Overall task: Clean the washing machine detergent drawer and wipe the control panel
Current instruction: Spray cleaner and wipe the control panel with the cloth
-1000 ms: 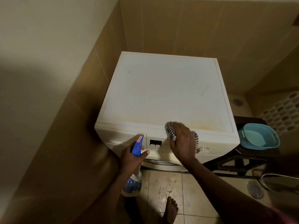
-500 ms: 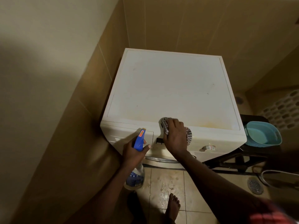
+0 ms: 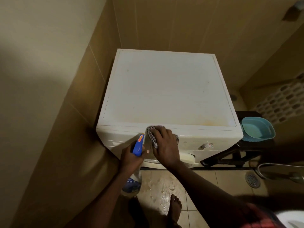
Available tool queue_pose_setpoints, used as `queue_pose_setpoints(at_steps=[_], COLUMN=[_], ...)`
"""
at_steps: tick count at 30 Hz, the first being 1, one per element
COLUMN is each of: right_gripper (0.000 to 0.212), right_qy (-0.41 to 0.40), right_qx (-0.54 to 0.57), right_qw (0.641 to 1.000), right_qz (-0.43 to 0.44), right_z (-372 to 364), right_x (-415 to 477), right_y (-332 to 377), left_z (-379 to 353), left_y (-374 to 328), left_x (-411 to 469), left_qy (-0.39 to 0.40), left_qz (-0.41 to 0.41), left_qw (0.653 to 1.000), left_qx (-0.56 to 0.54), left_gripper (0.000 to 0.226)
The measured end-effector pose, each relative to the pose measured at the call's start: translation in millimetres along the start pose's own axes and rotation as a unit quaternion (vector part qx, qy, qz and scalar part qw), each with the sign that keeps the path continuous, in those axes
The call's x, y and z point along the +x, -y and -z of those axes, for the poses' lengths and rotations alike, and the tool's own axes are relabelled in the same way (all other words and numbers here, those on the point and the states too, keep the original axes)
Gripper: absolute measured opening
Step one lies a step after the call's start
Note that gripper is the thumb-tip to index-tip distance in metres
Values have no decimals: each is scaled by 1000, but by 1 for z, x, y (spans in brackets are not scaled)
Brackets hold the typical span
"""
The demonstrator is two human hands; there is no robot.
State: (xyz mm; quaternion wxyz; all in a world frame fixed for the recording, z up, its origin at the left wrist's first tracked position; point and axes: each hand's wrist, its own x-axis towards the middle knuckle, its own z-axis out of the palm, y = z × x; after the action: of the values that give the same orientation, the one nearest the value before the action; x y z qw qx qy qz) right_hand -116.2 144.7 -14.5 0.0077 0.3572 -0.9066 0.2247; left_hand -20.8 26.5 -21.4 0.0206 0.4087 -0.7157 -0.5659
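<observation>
Checked cloth point(image 3: 151, 135) is pressed on the washing machine point(image 3: 164, 88) control panel point(image 3: 190, 140) by the right hand point(image 3: 165, 146), fingers spread, while a spray bottle point(image 3: 137, 145), label unreadable, is gripped by the left hand point(image 3: 130, 157), between tan-tiled walls point(image 3: 164, 22).

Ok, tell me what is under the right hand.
A crumpled black-and-white checked cloth, pressed on the white washing machine's control panel. The panel part beneath is hidden.

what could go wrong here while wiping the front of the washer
1. The floor tiles look wet right by the bare foot, so a slip seems possible.
2. The left hand holds the spray bottle close to the panel; a stray squeeze could soak it.
3. The right hand presses the cloth on the panel; a wide sweep might knock the dial.
</observation>
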Motion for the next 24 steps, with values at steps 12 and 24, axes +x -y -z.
queue_pose_setpoints(at_steps=[12,24], right_gripper=[53,52], right_qy=[-43,-93], right_qx=[17,58], right_qw=[997,986], right_qz=[-54,-122], right_z=[28,20], right_x=[-40,-30], right_y=[-63,-56], left_z=[-16,-26], left_y=[-11,-10], left_x=[-5,-10], left_qy=[79,55], left_qz=[-60,-31], left_qw=[994,997], left_qx=[44,37], left_gripper=[23,24])
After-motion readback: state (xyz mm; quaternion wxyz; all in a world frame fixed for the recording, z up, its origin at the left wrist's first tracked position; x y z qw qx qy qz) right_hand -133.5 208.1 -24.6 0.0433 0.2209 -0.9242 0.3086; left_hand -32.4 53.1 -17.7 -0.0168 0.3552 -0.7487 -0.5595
